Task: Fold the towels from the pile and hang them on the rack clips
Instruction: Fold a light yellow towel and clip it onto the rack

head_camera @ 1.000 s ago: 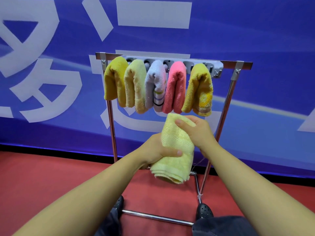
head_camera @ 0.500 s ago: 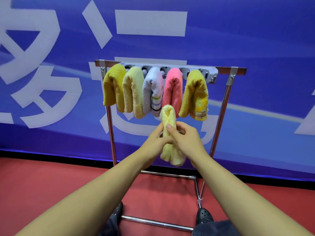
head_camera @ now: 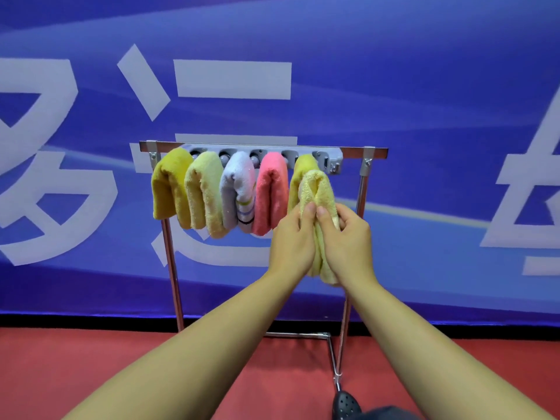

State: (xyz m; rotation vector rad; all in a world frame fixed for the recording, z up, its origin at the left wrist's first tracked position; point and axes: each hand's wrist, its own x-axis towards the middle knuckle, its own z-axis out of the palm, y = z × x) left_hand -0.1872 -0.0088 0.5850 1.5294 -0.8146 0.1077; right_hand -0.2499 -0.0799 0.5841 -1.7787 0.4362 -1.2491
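Two hands share one folded pale-yellow towel (head_camera: 318,189): my left hand (head_camera: 292,241) and my right hand (head_camera: 348,237) both pinch it, fingers (head_camera: 309,209) curled into the cloth with the thumbs meeting at its front crease. I hold it upright, its rounded fold at twelve o'clock, raised to the grey clip strip (head_camera: 328,160) at the right end of the rack (head_camera: 263,145). It covers most of the mustard towel (head_camera: 298,174) hanging just behind it; whether the fold has entered a clip I cannot tell.

The cloth is soft, light terry, limp and thick when doubled, so I judge it will sag and spread open unless I keep both layers squeezed just below the fold. That is the place to hold: close under the crown, leaving the top free to push into a clip. It is neither slippery nor fragile, though the loose lower ends dangle between my wrists.

Toward nine o'clock hang four more towels, touching side by side: pink (head_camera: 271,192), white striped (head_camera: 239,189), pale yellow (head_camera: 206,192) and deep yellow (head_camera: 169,183). Behind stands a blue banner (head_camera: 424,86); at six o'clock lies the red floor (head_camera: 91,359).
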